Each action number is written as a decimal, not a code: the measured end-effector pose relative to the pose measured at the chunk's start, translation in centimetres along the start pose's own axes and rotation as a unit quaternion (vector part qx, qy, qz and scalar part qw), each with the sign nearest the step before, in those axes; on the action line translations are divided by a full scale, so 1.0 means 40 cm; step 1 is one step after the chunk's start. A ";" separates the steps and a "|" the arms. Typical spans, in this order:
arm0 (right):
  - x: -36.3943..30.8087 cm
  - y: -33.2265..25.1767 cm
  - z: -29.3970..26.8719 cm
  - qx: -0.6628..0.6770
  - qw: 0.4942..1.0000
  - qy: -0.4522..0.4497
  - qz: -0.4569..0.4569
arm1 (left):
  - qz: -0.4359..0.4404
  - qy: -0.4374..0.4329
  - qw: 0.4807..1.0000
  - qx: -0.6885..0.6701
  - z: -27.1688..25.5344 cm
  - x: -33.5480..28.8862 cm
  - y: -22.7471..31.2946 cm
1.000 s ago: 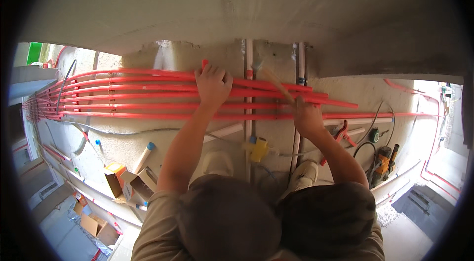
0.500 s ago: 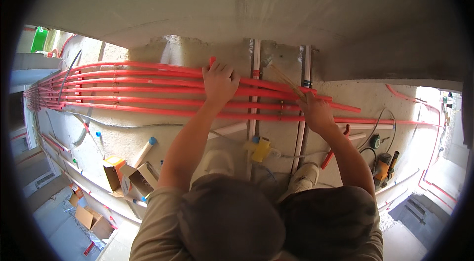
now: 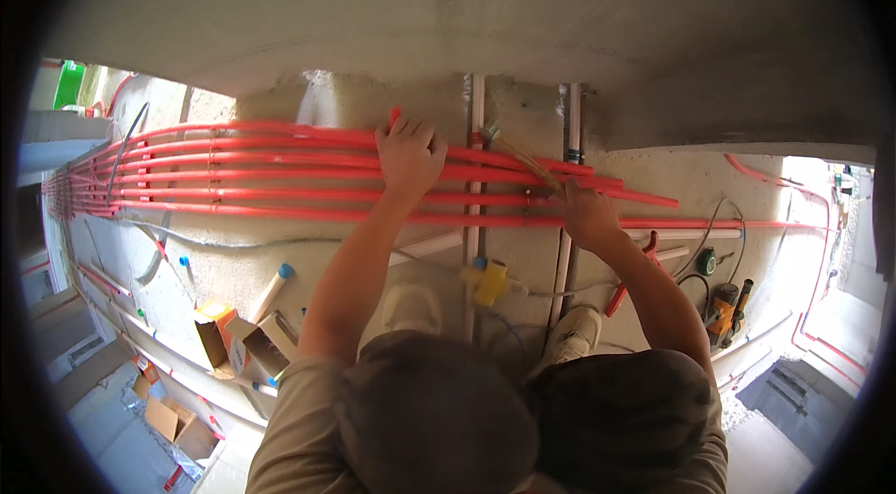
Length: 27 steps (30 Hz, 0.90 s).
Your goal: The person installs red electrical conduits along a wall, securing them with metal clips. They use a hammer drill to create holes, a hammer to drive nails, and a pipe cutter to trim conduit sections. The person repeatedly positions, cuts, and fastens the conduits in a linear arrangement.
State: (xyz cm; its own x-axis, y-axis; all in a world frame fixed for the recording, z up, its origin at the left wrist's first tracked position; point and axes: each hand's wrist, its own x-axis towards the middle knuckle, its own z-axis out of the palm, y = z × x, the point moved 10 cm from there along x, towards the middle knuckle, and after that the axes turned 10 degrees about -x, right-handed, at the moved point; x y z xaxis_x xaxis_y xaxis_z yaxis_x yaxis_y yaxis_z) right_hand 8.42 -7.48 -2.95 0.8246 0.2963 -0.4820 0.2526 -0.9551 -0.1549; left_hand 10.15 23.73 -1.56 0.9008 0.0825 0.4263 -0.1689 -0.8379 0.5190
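Since a second ago, left hand (image 3: pixel 408 153) is kept flat on red pipes (image 3: pixel 280 162), centre frame; right hand (image 3: pixel 586 214), closed on brush (image 3: pixel 523 158), is shifted slightly along them.

a bare grey concrete wall (image 3: pixel 448 8) fills the top of the view, rough and unpainted. below it lies a pale concrete floor (image 3: pixel 233 265), dusty and patchy. open cardboard boxes (image 3: pixel 245 337) sit on the floor at the lower left, with more boxes (image 3: pixel 173 419) further down. a yellow power tool (image 3: pixel 723 307) lies at the right with black cable beside it. bright daylight washes the far right edge, while the left side has a green object (image 3: pixel 67 83) near the rim.
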 end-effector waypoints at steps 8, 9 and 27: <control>-0.002 0.013 0.009 0.005 0.999 -0.033 0.018 | -0.011 -0.021 1.000 -0.006 0.013 -0.003 -0.008; 0.004 0.020 0.005 0.002 0.999 -0.026 0.023 | -0.012 -0.017 1.000 -0.014 0.013 -0.004 -0.010; -0.441 0.058 0.138 0.154 0.984 0.075 0.057 | -0.033 -0.160 0.985 0.054 0.091 0.032 -0.113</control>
State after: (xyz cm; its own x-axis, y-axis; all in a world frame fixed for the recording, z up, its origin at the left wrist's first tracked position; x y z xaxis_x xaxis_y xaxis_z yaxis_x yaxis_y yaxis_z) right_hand -8.32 -14.89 0.41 0.9096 0.1611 -0.3830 0.0076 -0.9281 -0.3724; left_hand 13.51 25.64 -6.05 0.9913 -0.0202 0.1298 -0.0769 -0.8904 0.4486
